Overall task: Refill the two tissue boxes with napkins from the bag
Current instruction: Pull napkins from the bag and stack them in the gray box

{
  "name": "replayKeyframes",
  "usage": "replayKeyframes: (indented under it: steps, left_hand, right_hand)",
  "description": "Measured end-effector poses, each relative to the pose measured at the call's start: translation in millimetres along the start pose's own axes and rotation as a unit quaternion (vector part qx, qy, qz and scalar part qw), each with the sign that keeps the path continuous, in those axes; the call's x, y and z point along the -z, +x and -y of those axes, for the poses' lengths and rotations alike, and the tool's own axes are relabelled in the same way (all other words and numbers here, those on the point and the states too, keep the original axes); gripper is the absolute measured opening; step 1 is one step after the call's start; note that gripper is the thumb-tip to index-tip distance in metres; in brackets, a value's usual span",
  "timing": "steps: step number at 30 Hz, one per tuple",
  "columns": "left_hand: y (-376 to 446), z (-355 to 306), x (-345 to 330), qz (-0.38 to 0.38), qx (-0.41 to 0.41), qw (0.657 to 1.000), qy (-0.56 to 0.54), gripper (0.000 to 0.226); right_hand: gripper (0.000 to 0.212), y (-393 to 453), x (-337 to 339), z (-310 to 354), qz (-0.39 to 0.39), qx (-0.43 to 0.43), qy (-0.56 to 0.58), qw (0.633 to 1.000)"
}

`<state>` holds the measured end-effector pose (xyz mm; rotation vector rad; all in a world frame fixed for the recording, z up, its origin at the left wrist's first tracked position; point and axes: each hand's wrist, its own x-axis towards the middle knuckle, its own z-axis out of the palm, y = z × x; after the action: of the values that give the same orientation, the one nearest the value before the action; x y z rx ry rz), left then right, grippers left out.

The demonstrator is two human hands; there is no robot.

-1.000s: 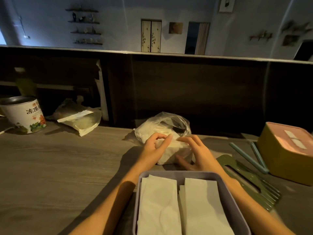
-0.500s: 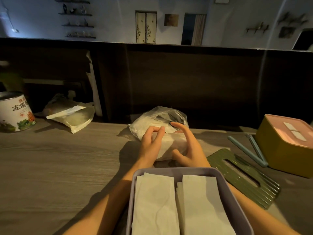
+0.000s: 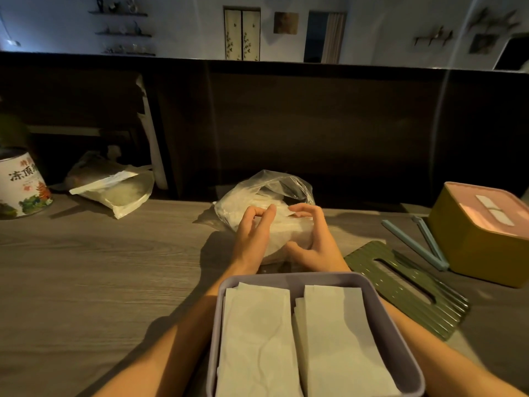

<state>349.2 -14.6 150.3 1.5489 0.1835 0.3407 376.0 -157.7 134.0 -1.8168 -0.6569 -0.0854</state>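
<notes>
Both hands reach past the open purple tissue box [image 3: 383, 319]. The left hand [image 3: 252, 239] and right hand [image 3: 312, 239], fingers curled, grip the clear napkin bag [image 3: 257, 193].

We see a crinkled clear plastic bag [image 3: 266, 193] of white napkins lying on the wooden tabletop [image 3: 86, 267] at centre, its mouth gaping toward the right. Just in front of it stands an open lavender plastic tissue box [image 3: 380, 310], lidless, holding two side-by-side stacks of folded white napkins [image 3: 257, 339] lying flat. Its ribbed olive-green lid [image 3: 406, 290], slotted, lies flat to the right of it. At the far right sits a mustard-yellow tissue box [image 3: 475, 253] closed with a pink lid, white tissue showing in its slot.
</notes>
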Motion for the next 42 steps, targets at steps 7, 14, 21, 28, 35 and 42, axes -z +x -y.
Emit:
replayKeyframes:
  steps: [7,14,21,28,35,42]
  left_hand:
    - [3.3,0.9,-0.8,-0.009,-0.022,0.999,0.036,0.024]
    - [7.3,-10.8,16.9,0.096,-0.048,0.984,0.14,0.047]
    - [14.2,-10.7,53.1,0.212,-0.098,0.936,0.262,0.046]
    - [5.8,-18.6,58.3,0.177,-0.13,0.94,0.26,0.029]
    - [-27.6,-79.3,55.6,0.175,-0.114,0.948,0.239,0.029]
    - [-87.5,-148.0,40.2,0.16,-0.053,0.952,0.255,0.03]
  right_hand:
    - [0.073,1.1,-1.6,-2.8,0.028,0.0,0.003,1.0]
    - [0.076,-4.9,24.8,-10.8,0.092,-0.01,-0.051,0.994]
    - [0.056,-3.7,44.1,-8.8,0.086,0.012,-0.118,0.989]
    - [0.038,-5.4,50.9,6.9,0.057,0.002,-0.089,0.994]
    - [0.028,-7.6,75.5,74.1,0.078,-0.065,-0.029,0.994]
    - [0.03,-24.2,99.2,145.5,0.068,-0.142,0.017,0.987]
